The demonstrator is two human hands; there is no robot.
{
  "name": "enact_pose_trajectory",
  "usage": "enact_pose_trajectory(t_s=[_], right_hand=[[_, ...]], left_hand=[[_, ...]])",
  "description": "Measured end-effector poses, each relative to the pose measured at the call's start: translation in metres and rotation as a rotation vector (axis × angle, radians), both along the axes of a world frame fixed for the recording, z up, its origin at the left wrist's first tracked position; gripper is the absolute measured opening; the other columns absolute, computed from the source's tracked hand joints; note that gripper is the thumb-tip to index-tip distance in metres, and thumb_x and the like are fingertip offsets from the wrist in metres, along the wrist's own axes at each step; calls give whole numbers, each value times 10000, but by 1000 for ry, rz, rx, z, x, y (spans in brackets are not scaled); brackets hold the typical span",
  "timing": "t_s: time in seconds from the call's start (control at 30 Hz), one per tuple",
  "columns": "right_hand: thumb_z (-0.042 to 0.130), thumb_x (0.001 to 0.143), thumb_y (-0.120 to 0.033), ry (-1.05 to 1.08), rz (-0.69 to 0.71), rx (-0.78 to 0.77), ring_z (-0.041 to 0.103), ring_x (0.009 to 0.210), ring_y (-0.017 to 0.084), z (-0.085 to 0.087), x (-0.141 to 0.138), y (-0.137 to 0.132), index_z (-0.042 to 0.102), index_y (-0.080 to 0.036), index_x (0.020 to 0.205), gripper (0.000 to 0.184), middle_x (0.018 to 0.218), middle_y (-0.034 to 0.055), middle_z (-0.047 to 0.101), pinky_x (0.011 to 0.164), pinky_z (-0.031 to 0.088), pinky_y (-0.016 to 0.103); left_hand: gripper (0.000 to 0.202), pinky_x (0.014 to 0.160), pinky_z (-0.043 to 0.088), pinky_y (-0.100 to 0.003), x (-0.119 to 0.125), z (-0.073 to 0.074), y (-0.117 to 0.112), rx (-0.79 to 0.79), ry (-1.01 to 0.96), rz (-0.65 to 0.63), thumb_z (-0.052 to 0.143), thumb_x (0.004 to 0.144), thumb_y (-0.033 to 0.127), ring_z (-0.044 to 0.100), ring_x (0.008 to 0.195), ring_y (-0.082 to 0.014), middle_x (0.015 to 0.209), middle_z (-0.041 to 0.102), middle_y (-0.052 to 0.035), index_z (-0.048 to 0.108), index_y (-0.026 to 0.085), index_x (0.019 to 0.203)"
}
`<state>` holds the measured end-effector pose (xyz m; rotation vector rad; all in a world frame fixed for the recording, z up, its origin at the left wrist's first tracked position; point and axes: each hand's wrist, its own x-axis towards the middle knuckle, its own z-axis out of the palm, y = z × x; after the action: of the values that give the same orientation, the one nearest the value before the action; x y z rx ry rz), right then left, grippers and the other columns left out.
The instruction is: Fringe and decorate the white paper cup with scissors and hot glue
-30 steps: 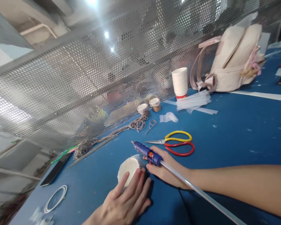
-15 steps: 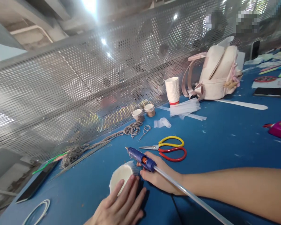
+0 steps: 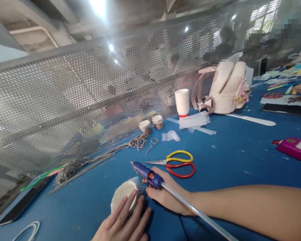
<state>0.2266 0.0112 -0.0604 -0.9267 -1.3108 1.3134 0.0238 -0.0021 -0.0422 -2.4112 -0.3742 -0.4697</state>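
Grey cord (image 3: pixel 71 169) lies at left on the blue table (image 3: pixel 230 160). White cup (image 3: pixel 119 193) sits just beyond the left hand (image 3: pixel 124 222), mouth facing up; that hand's fingers are straight, slightly parted, laid over the cup's near right rim, not wrapped round it. Sheer strip (image 3: pixel 139 185) at cup's right side, near the right hand (image 3: pixel 169 193). Glue gun (image 3: pixel 146 174) just right of cup, nozzle pointing away and left, long glue stick (image 3: pixel 190 205) out the back; right hand is curled firmly round it. Scissors (image 3: pixel 167 164) lie just past the gun.
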Motion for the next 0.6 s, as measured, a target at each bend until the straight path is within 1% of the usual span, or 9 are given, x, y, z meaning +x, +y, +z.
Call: enact_pose_trajectory(t_s=[0.13, 0.23, 0.3, 0.37, 0.47, 0.53, 0.6], right_hand=[[575, 673, -209, 19, -4, -3, 447, 635, 122, -1, -1, 0, 525, -201, 850, 184, 749, -27, 539, 621, 385, 254], [576, 674, -205, 43, -2, -5, 462, 642, 125, -2, -1, 0, 525, -199, 854, 188, 746, -28, 540, 645, 393, 263], [574, 678, -202, 49, 0, -10, 453, 631, 123, -3, -1, 0, 529, -197, 859, 186, 731, -31, 533, 629, 386, 262], [573, 683, -196, 49, 7, -22, 439, 615, 117, -3, -1, 0, 535, -194, 864, 185, 722, -33, 529, 609, 378, 258], [576, 692, -168, 49, 8, -33, 441, 624, 112, -1, 0, -1, 545, -188, 871, 183, 755, -26, 548, 612, 380, 255], [579, 695, -143, 38, 8, -39, 437, 625, 107, 2, 1, -1, 549, -184, 868, 180, 767, -24, 555, 615, 382, 254], [579, 697, -122, 20, 14, -58, 426, 615, 105, 5, 1, -2, 552, -181, 859, 174, 742, -30, 541, 607, 379, 252]], left_hand=[[319, 1204, 186, -381, 0, 0, -1, 5, -11, -12, 561, 900, 441, 376, 1391, -243, 1131, 727, -11, 701, 236, 1100], [330, 1212, 164, -383, -1, -4, 0, 14, 6, -19, 558, 900, 456, 296, 1433, -241, 1127, 730, -8, 701, 238, 1102], [325, 1216, 155, -376, -2, -7, 0, 24, -1, -26, 556, 902, 457, 269, 1444, -223, 1097, 741, -6, 704, 235, 1088], [308, 1219, 144, -374, -2, -8, 0, 32, -3, -36, 566, 899, 446, 260, 1447, -206, 1070, 749, -3, 707, 231, 1069], [308, 1225, 124, -389, -4, -6, 2, 53, 55, -63, 578, 888, 448, 264, 1446, -203, 1081, 744, 1, 704, 236, 1072], [306, 1226, 127, -411, -7, -4, 5, 106, 104, -115, 571, 884, 441, 301, 1430, -215, 1116, 729, 7, 699, 251, 1086], [290, 1227, 145, -429, -15, -7, 7, 175, 162, -163, 584, 863, 388, 341, 1411, -223, 1187, 696, 27, 682, 288, 1117]])
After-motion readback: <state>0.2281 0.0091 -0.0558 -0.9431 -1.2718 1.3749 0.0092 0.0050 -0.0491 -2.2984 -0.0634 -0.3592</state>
